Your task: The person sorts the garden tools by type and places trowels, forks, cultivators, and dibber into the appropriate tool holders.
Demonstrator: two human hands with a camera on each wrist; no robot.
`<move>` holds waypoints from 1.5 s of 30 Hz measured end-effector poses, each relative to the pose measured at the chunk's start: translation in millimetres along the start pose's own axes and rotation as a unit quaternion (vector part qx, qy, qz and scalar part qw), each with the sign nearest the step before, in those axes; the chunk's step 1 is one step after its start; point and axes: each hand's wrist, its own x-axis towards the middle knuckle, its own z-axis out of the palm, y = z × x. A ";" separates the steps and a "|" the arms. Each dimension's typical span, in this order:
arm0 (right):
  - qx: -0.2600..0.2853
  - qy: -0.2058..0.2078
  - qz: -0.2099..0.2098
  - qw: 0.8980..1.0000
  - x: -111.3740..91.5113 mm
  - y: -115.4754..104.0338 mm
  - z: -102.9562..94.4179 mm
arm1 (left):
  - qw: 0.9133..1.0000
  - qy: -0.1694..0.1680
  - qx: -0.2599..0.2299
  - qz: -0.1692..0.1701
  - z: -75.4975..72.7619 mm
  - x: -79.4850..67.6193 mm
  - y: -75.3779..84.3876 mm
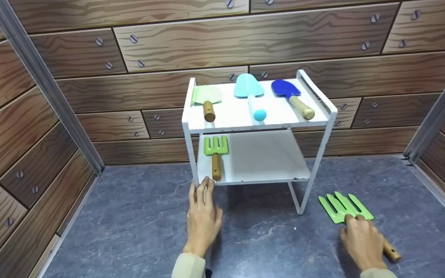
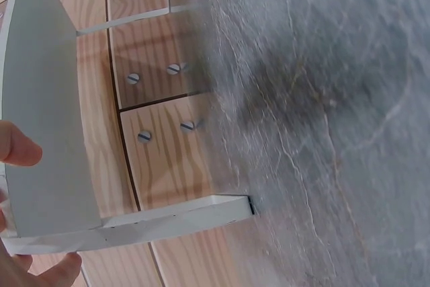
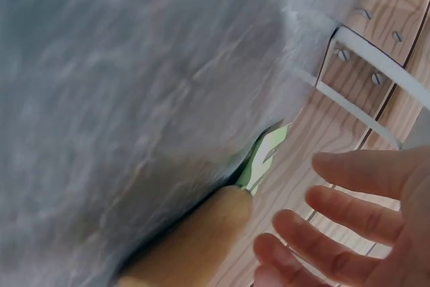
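Note:
A white two-tier rack (image 1: pixel 253 125) stands against the back wall. My left hand (image 1: pixel 203 220) reaches to the front left corner of its lower shelf, fingers mostly straight. In the left wrist view, its fingers (image 2: pixel 64 270) lie right at the rack's white leg (image 2: pixel 168 223). A green garden fork (image 1: pixel 348 208) with a wooden handle lies on the floor to the right. Above it hovers my right hand (image 1: pixel 363 239), overlapping the fork's neck in the head view. The right wrist view shows its fingers spread apart beside the wooden handle (image 3: pixel 201 236), with nothing between them.
The upper shelf bears a pale green trowel (image 1: pixel 207 94), a turquoise trowel (image 1: pixel 248 87) and a blue trowel (image 1: pixel 286 88). A smaller green fork (image 1: pixel 216 146) lies on the lower shelf's left side. Wood-patterned panels (image 1: pixel 245 42) enclose the grey marbled floor (image 1: pixel 141 231) at the back and sides.

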 end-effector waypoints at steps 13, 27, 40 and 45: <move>0.006 -0.028 0.022 0.999 0.3 19.0 -3.3 | 1.000 -0.017 0.007 -0.006 -0.8 -1.2 0.9; 0.003 -0.153 0.065 0.986 13.3 30.5 -5.0 | 1.000 -0.002 -0.006 -0.005 -0.7 0.7 -0.7; 0.000 -0.194 0.060 0.979 16.8 32.2 -6.8 | 1.000 -0.009 -0.001 -0.007 -1.0 -0.7 -0.8; 0.008 -0.177 0.054 0.983 12.2 34.1 -6.2 | 1.000 -0.010 -0.002 -0.007 -1.0 -0.9 -0.3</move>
